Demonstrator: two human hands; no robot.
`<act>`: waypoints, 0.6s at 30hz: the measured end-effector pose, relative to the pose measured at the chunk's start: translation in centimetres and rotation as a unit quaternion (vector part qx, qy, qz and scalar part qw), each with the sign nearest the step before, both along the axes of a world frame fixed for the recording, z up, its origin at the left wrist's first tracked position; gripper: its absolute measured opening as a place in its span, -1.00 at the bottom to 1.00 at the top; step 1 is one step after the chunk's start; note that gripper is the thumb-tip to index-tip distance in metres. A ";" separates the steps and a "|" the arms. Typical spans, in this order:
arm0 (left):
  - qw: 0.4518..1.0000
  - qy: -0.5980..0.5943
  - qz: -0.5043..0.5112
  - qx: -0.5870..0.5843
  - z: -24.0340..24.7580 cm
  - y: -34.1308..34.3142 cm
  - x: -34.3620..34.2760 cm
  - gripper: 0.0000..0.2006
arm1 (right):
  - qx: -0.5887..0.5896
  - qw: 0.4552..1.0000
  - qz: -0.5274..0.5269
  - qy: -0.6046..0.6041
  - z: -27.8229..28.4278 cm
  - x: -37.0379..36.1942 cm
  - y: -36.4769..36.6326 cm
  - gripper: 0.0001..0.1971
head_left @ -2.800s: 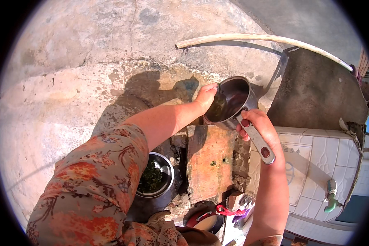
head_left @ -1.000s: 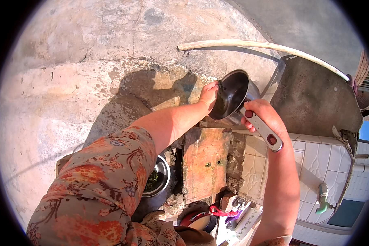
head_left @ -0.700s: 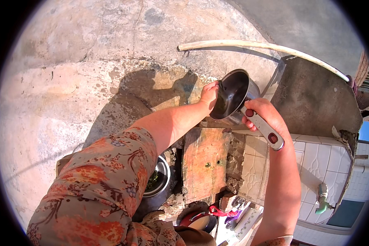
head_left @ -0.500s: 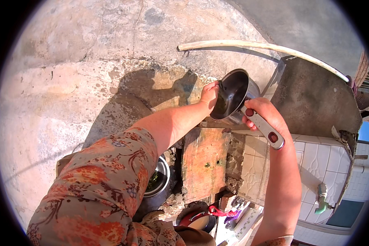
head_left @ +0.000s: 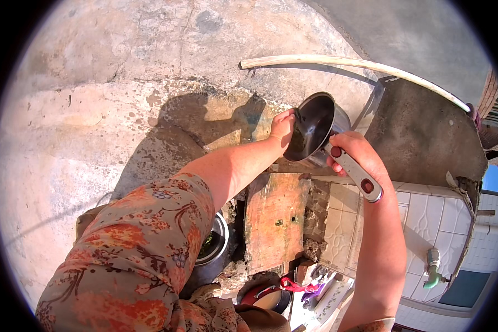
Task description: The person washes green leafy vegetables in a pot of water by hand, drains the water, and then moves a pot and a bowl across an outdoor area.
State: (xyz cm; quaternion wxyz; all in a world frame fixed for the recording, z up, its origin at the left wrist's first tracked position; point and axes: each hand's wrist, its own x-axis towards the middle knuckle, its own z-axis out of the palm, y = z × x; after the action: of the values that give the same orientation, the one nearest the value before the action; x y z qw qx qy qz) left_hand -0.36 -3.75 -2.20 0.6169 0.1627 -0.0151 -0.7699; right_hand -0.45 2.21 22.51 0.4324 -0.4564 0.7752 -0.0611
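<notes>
A dark-lined metal pan [head_left: 322, 124] is tipped on its side in front of me, its mouth facing left. My right hand [head_left: 355, 152] is closed round the pan's pale handle [head_left: 359, 176], where the handle joins the body. At the pan's left rim is my left hand [head_left: 284, 130], its fingers curled over the edge and partly hidden. Some greenish matter [head_left: 298, 141] shows low inside the pan, too shaded to name.
Below my left arm stands a metal pot [head_left: 221, 243] with green leaves in it. An orange-stained board [head_left: 276, 216] lies beneath the pan. A pale pole [head_left: 326, 60] crosses beyond it. At right are white tiles [head_left: 426, 221] and a green tap [head_left: 432, 274].
Almost nothing differs. Both hands keep their places on the tilted pan.
</notes>
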 end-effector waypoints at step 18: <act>0.997 0.068 0.023 0.019 -0.1 -0.4 0.0 -0.80 | -0.013 1.000 0.015 -0.017 0.0 -0.5 0.3 -0.79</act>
State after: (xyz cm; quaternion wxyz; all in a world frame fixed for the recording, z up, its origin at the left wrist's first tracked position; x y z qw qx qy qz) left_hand -0.37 -4.14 -2.27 0.6309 0.1223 0.0452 -0.7648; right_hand -0.97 2.47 22.51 0.4407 -0.4724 0.7598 -0.0729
